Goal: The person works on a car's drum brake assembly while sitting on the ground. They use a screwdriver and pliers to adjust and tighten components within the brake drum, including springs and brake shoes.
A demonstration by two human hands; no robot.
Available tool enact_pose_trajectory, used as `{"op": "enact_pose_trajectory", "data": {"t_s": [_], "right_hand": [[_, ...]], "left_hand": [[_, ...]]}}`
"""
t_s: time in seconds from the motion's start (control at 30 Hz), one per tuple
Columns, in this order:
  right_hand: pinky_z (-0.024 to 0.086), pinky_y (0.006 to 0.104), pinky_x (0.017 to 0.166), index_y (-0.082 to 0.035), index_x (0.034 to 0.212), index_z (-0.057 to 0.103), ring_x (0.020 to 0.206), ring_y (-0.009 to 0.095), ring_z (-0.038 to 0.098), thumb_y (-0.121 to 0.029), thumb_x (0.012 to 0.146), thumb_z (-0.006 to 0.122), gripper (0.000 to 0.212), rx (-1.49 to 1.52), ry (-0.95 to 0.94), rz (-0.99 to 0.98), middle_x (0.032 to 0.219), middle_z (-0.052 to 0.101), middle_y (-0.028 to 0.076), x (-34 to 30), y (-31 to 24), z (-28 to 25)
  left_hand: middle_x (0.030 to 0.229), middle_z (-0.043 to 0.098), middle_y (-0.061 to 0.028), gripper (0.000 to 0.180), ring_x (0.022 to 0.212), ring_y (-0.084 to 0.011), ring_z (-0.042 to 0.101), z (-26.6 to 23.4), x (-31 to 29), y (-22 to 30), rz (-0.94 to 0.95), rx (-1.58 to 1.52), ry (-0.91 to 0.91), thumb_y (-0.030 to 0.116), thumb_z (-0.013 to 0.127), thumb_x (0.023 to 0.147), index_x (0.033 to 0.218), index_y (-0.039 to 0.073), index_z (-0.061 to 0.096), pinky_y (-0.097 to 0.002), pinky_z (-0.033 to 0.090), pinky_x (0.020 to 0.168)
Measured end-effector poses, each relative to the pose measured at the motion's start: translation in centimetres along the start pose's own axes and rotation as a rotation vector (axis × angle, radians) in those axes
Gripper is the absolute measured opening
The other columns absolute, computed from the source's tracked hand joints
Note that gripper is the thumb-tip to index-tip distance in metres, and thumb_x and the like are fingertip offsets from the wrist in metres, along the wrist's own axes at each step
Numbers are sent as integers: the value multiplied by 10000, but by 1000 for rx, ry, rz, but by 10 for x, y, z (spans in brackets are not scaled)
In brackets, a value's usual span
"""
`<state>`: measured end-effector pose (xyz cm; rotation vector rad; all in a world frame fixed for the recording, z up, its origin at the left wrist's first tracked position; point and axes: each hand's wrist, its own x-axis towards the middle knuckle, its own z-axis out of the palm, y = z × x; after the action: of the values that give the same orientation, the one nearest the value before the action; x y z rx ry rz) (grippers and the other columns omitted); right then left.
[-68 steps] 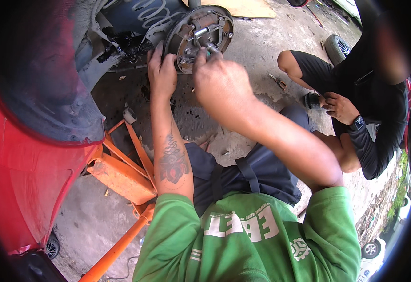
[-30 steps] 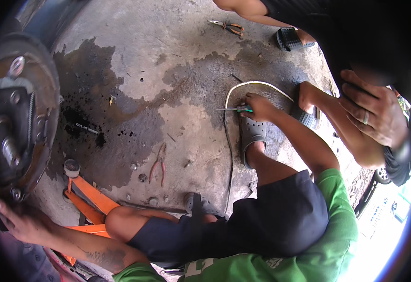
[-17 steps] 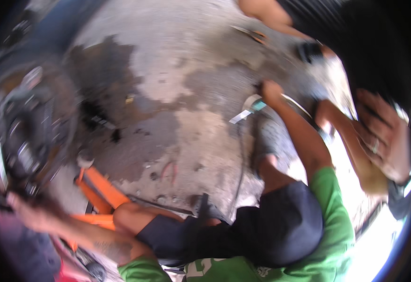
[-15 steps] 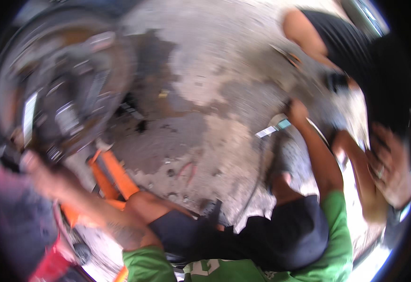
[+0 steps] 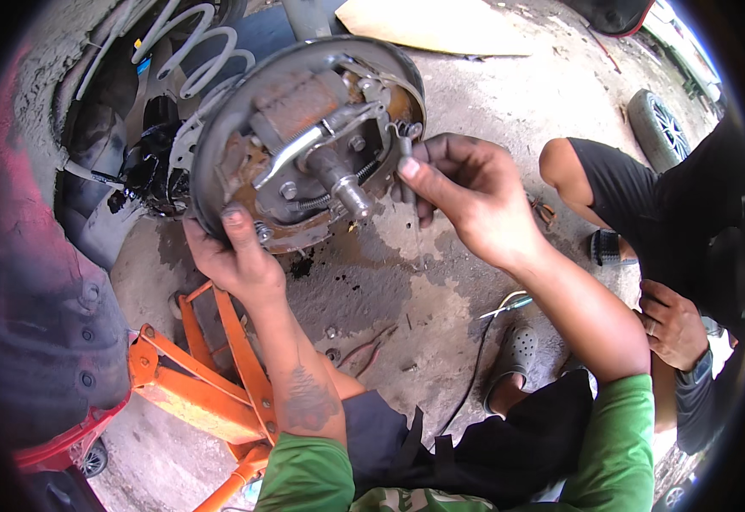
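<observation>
Before me is an open drum brake assembly (image 5: 330,168), its round backing plate carrying a hub spindle, springs and brake shoes. My left hand (image 5: 240,260) grips the plate's lower left rim, thumb on the front near a small coil spring. Against the right side of the assembly, my right hand (image 5: 479,196) pinches a short grey metal cylinder (image 5: 405,147) between thumb and fingers. Its upper end meets a small spring or hook at the shoe's edge; whether it is a tool or a brake part cannot be told.
An orange floor jack (image 5: 206,392) stands below my left arm. Red-handled pliers (image 5: 368,350) and a screwdriver-like tester (image 5: 509,305) with a cable lie on the floor. A coil spring (image 5: 206,47) hangs behind the brake. Another person's hand (image 5: 675,324) is at the right, near a loose wheel (image 5: 658,132).
My right hand has come up from near the tester on the floor to the brake's right side, now holding the grey cylinder. My left hand stays at the rim. The view has shifted and sharpened.
</observation>
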<state>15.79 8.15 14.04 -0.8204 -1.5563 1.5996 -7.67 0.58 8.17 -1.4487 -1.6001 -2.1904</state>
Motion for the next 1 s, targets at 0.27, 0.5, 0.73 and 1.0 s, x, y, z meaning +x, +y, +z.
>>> {"op": "enact_pose_trajectory", "data": {"t_s": [0.27,0.5,0.73,1.0], "right_hand": [[539,289,600,36,1026,649,636,132,627,-180,995,697,223,157,289,-92,836,706,95,19,10,35],[540,281,584,40,1014,658,641,135,642,-153,985,707,202,208,308,-127,857,721,107,26,11,45],[515,251,578,12,999,663,634,123,639,-173,1000,684,187,292,311,-59,857,736,106,26,5,56],[515,220,624,1,914,686,655,92,638,-203,926,789,229,311,133,-29,853,768,123,39,-2,51]], "left_hand": [[1217,627,-141,613,1110,-197,597,4,-2,-3,-13,-189,8,429,689,985,1266,-97,546,-337,429,1006],[1162,632,-123,566,1055,-178,593,2,-2,-3,-49,-235,-14,404,698,987,1225,-88,552,-319,440,964],[1086,615,-112,551,950,-180,583,3,-1,6,-108,-229,7,397,743,956,1173,-73,553,-310,463,878],[836,628,-91,294,696,-148,591,22,-26,65,346,347,114,211,631,1040,1029,-83,639,-278,466,627]]}}
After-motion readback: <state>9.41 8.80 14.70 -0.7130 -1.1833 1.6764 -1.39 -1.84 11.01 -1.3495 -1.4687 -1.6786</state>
